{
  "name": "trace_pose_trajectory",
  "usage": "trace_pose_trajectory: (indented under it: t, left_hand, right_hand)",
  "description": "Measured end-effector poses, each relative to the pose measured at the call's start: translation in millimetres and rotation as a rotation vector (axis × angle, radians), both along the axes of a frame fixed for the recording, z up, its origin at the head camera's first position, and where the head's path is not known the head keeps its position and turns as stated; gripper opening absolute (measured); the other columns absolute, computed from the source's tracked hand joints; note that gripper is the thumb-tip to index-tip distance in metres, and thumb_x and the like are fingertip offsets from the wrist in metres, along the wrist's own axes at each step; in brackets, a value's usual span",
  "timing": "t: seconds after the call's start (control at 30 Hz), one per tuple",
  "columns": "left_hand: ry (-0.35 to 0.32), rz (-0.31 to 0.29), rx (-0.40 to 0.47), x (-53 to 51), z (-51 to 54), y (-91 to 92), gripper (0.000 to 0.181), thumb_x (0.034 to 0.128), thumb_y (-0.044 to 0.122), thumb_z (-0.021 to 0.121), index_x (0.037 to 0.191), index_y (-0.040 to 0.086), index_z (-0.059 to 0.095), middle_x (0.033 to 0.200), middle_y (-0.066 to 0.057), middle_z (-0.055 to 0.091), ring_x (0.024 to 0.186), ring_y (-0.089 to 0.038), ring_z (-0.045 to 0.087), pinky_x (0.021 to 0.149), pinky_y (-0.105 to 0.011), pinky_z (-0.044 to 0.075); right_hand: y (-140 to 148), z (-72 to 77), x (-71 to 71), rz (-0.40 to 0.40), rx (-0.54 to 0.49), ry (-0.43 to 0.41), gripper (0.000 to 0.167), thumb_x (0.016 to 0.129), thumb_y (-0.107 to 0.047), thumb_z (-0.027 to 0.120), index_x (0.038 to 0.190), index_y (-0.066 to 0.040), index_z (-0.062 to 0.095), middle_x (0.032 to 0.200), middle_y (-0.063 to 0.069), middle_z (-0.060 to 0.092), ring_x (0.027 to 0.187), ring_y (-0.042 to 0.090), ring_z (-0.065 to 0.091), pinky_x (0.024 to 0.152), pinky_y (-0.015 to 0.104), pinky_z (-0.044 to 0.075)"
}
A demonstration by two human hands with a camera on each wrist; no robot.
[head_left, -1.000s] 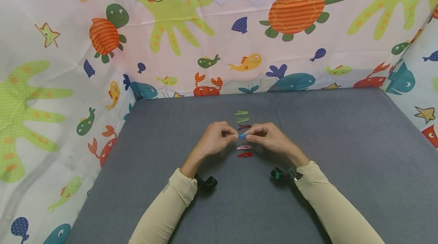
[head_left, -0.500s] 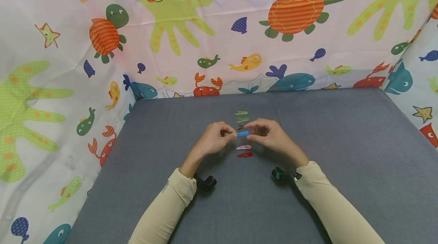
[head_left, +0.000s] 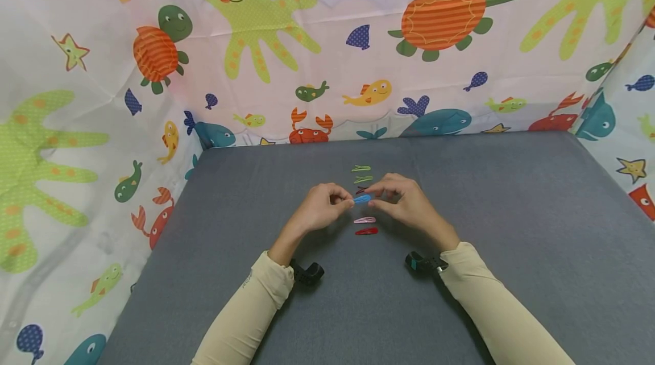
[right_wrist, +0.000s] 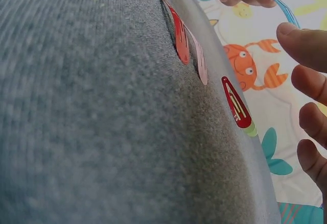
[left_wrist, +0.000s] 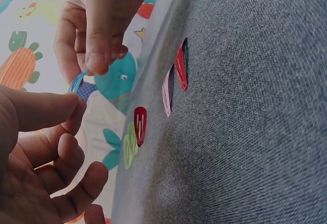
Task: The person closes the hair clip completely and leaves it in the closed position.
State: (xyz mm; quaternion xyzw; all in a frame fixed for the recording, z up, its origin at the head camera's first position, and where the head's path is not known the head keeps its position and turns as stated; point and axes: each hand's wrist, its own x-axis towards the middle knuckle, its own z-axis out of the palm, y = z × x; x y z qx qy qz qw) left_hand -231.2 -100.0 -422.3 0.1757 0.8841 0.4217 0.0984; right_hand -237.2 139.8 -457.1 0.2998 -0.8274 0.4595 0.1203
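Observation:
A blue snap hair clip (head_left: 363,199) is held above the table, pinched at its left end between the thumb and forefinger of my left hand (head_left: 324,207). My right hand (head_left: 404,200) is at the clip's other end, thumb and forefinger parted around it; whether they touch it is hard to tell. In the left wrist view the clip (left_wrist: 76,82) looks bowed. Beyond it lies a dark red clip (head_left: 361,189), partly hidden by the right fingers. Nearer me lie a pink clip (head_left: 365,220) and a red clip (head_left: 366,231).
Two light green clips, a far one (head_left: 361,168) and a nearer one (head_left: 363,179), continue the column on the grey table (head_left: 256,183). A patterned sea-animal curtain (head_left: 307,41) borders the table's back and sides. Dark wrist straps with devices (head_left: 309,274) hang below both forearms.
Both hands pinched the blue clip a second ago. Since then the right thumb and forefinger have spread apart and the right hand has risen slightly, while the left keeps its pinch.

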Motion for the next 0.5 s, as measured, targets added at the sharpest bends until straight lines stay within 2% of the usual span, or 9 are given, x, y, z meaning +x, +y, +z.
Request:
trace_pose_trajectory:
  t: [0.27,0.5]
  left_hand:
    - [0.003,-0.005,0.012,-0.3,-2.2,0.9,0.014,0.0988,0.022,0.067,0.098,0.01,0.076,0.086,-0.002,0.061,0.072,-0.013,0.051,0.064,-0.027,0.041]
    - [0.088,-0.001,-0.021,-1.8,-4.8,1.8,0.013,0.0966,0.021,0.071,0.105,0.013,0.076,0.089,-0.003,0.056,0.08,-0.016,0.05,0.071,-0.029,0.041]
  right_hand:
    - [-1.7,2.5,2.0,-0.025,0.048,0.0,0.021,0.083,-0.01,0.085,0.103,-0.015,0.08,0.083,-0.003,0.069,0.075,0.017,0.055,0.067,0.038,0.047]
    - [-1.5,3.8,2.3,-0.028,0.059,-0.007,0.021,0.083,-0.01,0.085,0.103,-0.015,0.081,0.083,-0.004,0.069,0.077,0.016,0.055,0.069,0.035,0.046]
